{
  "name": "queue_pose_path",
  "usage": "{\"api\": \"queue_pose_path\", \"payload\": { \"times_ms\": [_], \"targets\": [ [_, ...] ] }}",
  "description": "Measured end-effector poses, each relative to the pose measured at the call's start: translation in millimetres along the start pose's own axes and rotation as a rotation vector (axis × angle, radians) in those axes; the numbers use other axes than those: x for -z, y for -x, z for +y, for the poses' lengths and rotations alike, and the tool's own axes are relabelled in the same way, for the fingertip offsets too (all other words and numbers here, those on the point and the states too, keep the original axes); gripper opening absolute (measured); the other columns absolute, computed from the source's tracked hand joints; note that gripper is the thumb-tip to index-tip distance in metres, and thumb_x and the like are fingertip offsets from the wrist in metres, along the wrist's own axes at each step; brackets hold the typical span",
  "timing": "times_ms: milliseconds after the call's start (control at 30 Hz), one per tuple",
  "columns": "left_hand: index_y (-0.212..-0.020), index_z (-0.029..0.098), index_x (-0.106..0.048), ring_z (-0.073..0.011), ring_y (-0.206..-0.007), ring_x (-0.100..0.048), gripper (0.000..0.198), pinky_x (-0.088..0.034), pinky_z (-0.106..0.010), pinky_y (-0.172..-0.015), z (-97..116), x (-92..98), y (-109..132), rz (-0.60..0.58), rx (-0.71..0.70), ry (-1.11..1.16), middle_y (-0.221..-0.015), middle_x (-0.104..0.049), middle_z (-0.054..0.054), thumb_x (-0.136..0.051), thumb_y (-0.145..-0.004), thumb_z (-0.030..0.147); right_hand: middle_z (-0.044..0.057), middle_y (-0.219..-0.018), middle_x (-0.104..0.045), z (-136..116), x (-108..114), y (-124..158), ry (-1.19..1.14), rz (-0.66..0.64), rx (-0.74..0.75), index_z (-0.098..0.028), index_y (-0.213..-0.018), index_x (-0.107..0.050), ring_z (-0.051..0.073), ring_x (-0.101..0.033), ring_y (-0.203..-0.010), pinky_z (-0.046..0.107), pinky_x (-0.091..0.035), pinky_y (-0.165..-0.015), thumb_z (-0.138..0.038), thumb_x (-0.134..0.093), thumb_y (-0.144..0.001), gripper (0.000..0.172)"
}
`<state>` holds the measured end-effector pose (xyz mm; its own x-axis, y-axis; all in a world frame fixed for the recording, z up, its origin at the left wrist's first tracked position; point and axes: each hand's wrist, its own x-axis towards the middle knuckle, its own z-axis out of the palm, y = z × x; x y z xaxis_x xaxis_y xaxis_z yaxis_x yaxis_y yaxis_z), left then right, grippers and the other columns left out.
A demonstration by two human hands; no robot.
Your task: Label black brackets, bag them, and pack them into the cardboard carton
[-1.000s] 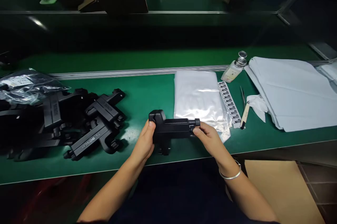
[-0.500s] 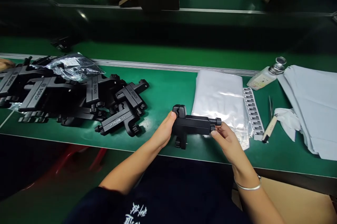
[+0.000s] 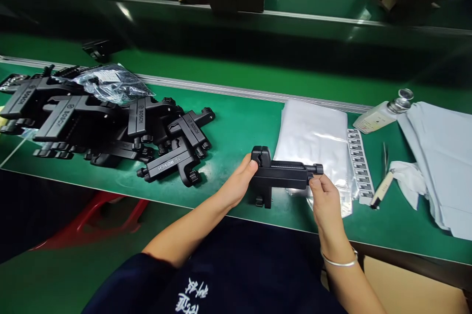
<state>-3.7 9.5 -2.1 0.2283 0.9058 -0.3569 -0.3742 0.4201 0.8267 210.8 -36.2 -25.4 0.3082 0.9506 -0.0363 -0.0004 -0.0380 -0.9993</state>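
Above the front of the green bench I hold a black plastic bracket [image 3: 282, 175], level, with a clamp-like block standing up at its left end. My left hand [image 3: 240, 181] is closed on that end, the thumb near the block; its other fingers are hidden behind. At the opposite end, the thumb and fingers of my right hand [image 3: 325, 200] pinch a small knob beneath a second, protruding knob [image 3: 317, 169]. To the left lies a heap of similar brackets marked BOSCH [image 3: 169, 162]. Clear plastic bags [image 3: 313, 125] are stacked behind and right of my hands.
Right of the bags lie a label sheet [image 3: 360, 164], tweezers [image 3: 385, 157], a cutter knife [image 3: 381, 191], a white cloth [image 3: 407, 179], a tilted bottle [image 3: 379, 116] and white sheets [image 3: 440, 157]. A bagged part [image 3: 112, 83] tops the heap. A red stool [image 3: 92, 218] stands below.
The view has shifted, so the bench things sit differently in the picture. My right fingers have turned at the knob, with the hand now more upright. Both hands still hold the bracket.
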Motion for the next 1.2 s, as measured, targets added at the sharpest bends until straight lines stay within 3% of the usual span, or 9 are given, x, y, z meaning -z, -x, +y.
{"api": "queue_pose_path", "payload": {
  "times_ms": [167, 267, 533, 667, 733, 867, 1000, 1133, 1200],
  "targets": [
    [-0.12, 0.023, -0.062, -0.029, -0.123, -0.051, 0.065, -0.035, -0.039, -0.108, -4, 2.9, 1, -0.052, -0.071, -0.131, -0.123, -0.064, -0.006, -0.061, -0.078, 0.072, 0.002, -0.088, -0.073, 2, -3, -2, -0.218, 0.031, -0.103, -0.025, -0.092, -0.072, 0.021, -0.065, -0.086, 0.037, -0.047, -0.087, -0.046, -0.079, -0.073, 0.029],
    [-0.122, 0.023, -0.06, -0.027, -0.118, -0.054, 0.063, -0.038, -0.038, -0.105, -5, 3.7, 2, -0.061, -0.116, -0.156, -0.122, -0.064, -0.005, -0.06, -0.08, 0.071, 0.003, -0.085, -0.072, 2, -4, -3, -0.138, 0.028, -0.076, -0.023, -0.087, -0.071, 0.022, -0.064, -0.086, 0.038, -0.048, -0.087, -0.049, -0.071, -0.08, 0.027],
    [-0.098, 0.018, -0.069, -0.0296, -0.11, -0.063, 0.063, -0.045, -0.039, -0.101, -4, -0.5, -4, 0.142, -0.066, 0.069, -0.104, -0.073, -0.007, -0.071, -0.067, 0.073, 0.006, -0.101, -0.07, -3, -1, 6, 0.057, -0.078, -0.022, -0.025, -0.106, -0.068, 0.025, -0.063, -0.096, 0.041, -0.049, -0.089, -0.05, -0.071, -0.081, 0.036],
    [-0.093, 0.016, -0.069, -0.0274, -0.1, -0.068, 0.056, -0.05, -0.038, -0.095, -6, -0.2, -7, 0.196, 0.032, 0.167, -0.087, -0.075, -0.006, -0.073, -0.069, 0.066, 0.003, -0.092, -0.065, -17, -10, 9, 0.195, -0.018, 0.122, -0.025, -0.094, -0.066, 0.022, -0.061, -0.091, 0.038, -0.046, -0.088, -0.043, -0.069, -0.085, 0.02],
    [-0.09, 0.016, -0.069, -0.0255, -0.09, -0.07, 0.049, -0.053, -0.037, -0.09, -5, 0.5, -10, 0.263, 0.136, 0.242, -0.078, -0.074, -0.005, -0.069, -0.077, 0.062, 0.005, -0.101, -0.064, -24, -16, 12, 0.258, -0.055, 0.194, -0.026, -0.101, -0.065, 0.023, -0.06, -0.099, 0.039, -0.045, -0.092, -0.041, -0.066, -0.088, 0.02],
    [-0.08, 0.017, -0.068, -0.0209, -0.061, -0.067, 0.047, -0.056, -0.034, -0.067, 2, 2.7, -16, 0.34, 0.361, 0.349, -0.062, -0.069, -0.003, -0.052, -0.089, 0.061, 0.007, -0.117, -0.063, -29, -27, 26, 0.336, -0.254, 0.409, -0.03, -0.124, -0.061, 0.025, -0.061, -0.106, 0.042, -0.048, -0.094, -0.034, -0.06, -0.093, 0.032],
    [-0.081, 0.017, -0.07, -0.018, -0.048, -0.061, 0.054, -0.05, -0.031, -0.052, 8, 7.7, -18, 0.269, 0.378, 0.373, -0.061, -0.069, -0.005, -0.044, -0.09, 0.064, 0.005, -0.106, -0.07, -20, -36, 40, 0.534, -0.477, 0.739, -0.036, -0.122, -0.066, 0.023, -0.066, -0.096, 0.05, -0.046, -0.1, -0.024, -0.059, -0.094, 0.032],
    [-0.079, 0.018, -0.07, -0.0184, -0.045, -0.059, 0.056, -0.05, -0.032, -0.052, 8, 12.5, -19, 0.228, 0.388, 0.341, -0.057, -0.068, -0.005, -0.045, -0.088, 0.068, 0.004, -0.103, -0.071, -20, -36, 44, 0.59, -0.534, 0.757, -0.039, -0.127, -0.063, 0.023, -0.067, -0.092, 0.054, -0.044, -0.103, -0.023, -0.06, -0.092, 0.038],
    [-0.08, 0.018, -0.07, -0.0204, -0.05, -0.063, 0.056, -0.053, -0.034, -0.058, 6, 11.3, -18, 0.251, 0.381, 0.314, -0.058, -0.068, -0.005, -0.047, -0.087, 0.068, 0.005, -0.105, -0.07, -23, -33, 42, 0.49, -0.456, 0.645, -0.039, -0.128, -0.061, 0.023, -0.067, -0.095, 0.052, -0.046, -0.102, -0.027, -0.061, -0.092, 0.038]
  ]
}}
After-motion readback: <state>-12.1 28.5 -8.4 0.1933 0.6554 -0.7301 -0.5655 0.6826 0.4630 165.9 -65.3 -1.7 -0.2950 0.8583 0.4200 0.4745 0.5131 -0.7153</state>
